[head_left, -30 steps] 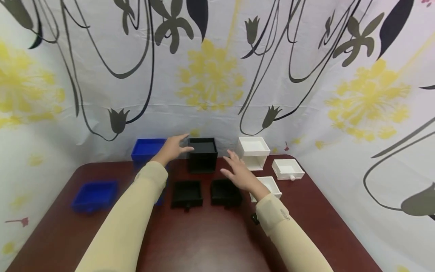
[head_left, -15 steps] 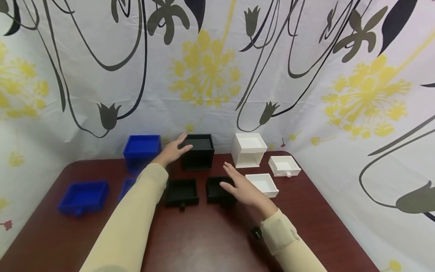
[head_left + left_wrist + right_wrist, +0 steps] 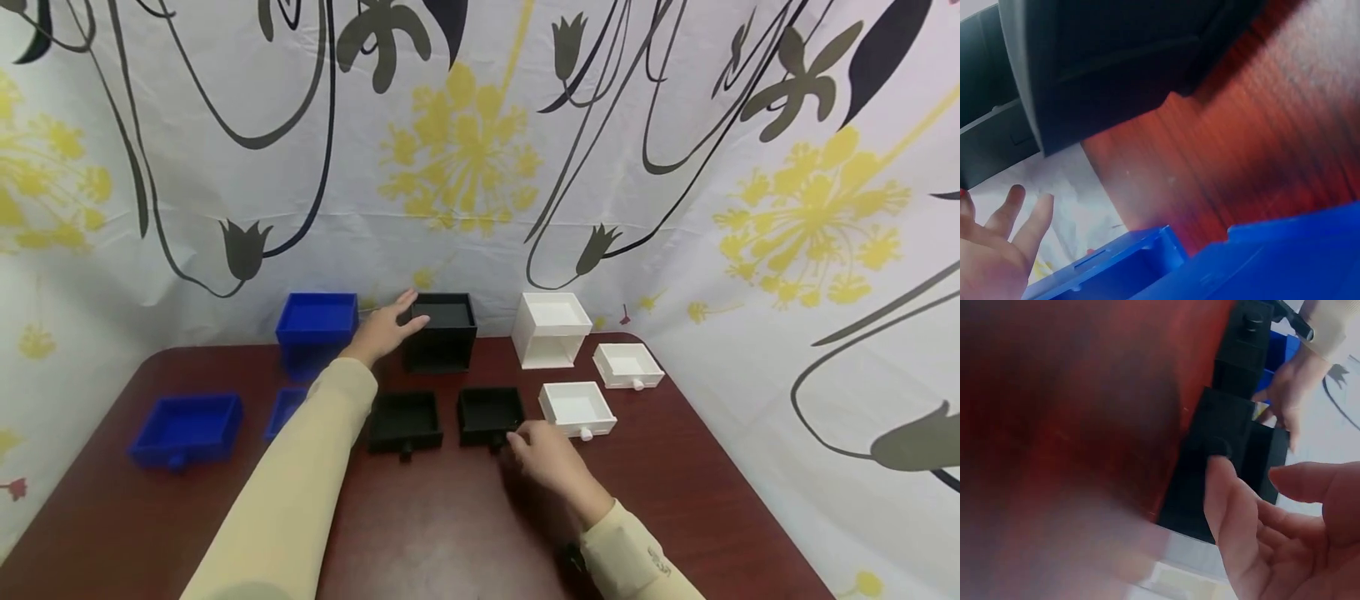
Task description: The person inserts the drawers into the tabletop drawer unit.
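Observation:
The black cabinet (image 3: 441, 333), an open-fronted box with a shallow tray-like top, stands at the back of the table. My left hand (image 3: 385, 332) is at its left side, fingers extended by the upper edge. Two black drawers lie in front of it. At the knob (image 3: 1217, 447) of the right black drawer (image 3: 491, 415), my right hand (image 3: 547, 454) has its index fingertip, while the thumb stands apart from it in the right wrist view. The left black drawer (image 3: 406, 421) lies beside it, its knob facing me.
To the left are a blue cabinet (image 3: 317, 329) and two blue drawers, one (image 3: 187, 427) in full view and another (image 3: 285, 410) partly behind my left sleeve. To the right stand a white cabinet (image 3: 552, 325) and two white drawers (image 3: 577, 408). A patterned cloth (image 3: 480, 150) hangs behind the table.
My right hand has drawn back from above the right black drawer to its front knob, its fingers more curled. The left hand stays by the black cabinet.

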Action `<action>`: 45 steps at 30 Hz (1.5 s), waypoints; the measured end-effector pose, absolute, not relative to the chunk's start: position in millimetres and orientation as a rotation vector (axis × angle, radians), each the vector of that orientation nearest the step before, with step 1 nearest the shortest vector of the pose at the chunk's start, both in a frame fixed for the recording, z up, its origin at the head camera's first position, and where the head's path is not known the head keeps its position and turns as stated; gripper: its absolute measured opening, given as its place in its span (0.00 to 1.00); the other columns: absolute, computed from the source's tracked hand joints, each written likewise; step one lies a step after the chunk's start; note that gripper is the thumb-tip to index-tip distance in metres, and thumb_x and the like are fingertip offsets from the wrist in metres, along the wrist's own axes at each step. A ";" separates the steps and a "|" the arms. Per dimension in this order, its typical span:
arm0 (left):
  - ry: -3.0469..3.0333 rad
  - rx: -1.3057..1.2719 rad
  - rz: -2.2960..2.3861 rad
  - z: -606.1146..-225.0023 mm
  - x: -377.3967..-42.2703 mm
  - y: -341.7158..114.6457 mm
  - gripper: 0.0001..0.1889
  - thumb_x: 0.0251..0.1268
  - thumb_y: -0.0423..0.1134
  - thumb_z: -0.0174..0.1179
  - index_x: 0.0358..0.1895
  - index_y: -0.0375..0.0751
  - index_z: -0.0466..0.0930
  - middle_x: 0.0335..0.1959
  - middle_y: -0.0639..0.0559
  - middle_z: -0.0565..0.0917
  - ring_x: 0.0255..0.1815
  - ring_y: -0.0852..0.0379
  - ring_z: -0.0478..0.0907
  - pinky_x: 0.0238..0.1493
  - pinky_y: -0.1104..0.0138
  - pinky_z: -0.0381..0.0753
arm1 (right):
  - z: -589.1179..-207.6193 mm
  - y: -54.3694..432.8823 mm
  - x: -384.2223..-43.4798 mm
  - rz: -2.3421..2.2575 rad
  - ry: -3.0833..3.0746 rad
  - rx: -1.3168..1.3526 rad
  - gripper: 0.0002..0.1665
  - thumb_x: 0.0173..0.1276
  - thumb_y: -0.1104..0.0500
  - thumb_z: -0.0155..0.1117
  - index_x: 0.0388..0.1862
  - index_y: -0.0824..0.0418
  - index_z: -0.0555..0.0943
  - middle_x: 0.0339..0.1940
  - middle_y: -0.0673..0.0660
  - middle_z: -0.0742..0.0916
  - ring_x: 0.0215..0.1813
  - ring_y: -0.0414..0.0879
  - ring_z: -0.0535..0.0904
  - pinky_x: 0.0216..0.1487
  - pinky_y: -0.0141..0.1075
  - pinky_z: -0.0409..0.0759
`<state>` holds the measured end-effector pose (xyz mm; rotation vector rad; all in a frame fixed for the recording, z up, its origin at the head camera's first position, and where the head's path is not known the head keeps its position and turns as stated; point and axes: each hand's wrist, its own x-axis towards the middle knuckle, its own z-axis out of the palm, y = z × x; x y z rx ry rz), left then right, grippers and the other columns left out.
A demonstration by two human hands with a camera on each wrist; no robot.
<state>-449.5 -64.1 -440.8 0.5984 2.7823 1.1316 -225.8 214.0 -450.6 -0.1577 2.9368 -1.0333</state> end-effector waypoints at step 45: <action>2.796 0.581 1.226 -447.8 -447.6 -61.4 0.38 0.73 0.69 0.49 0.81 0.66 0.51 0.82 0.68 0.48 0.80 0.44 0.56 0.74 0.41 0.58 | -494.9 178.0 -271.8 -2.306 1.751 0.391 0.22 0.79 0.64 0.56 0.62 0.81 0.70 0.38 0.63 0.88 0.39 0.46 0.88 0.49 0.41 0.86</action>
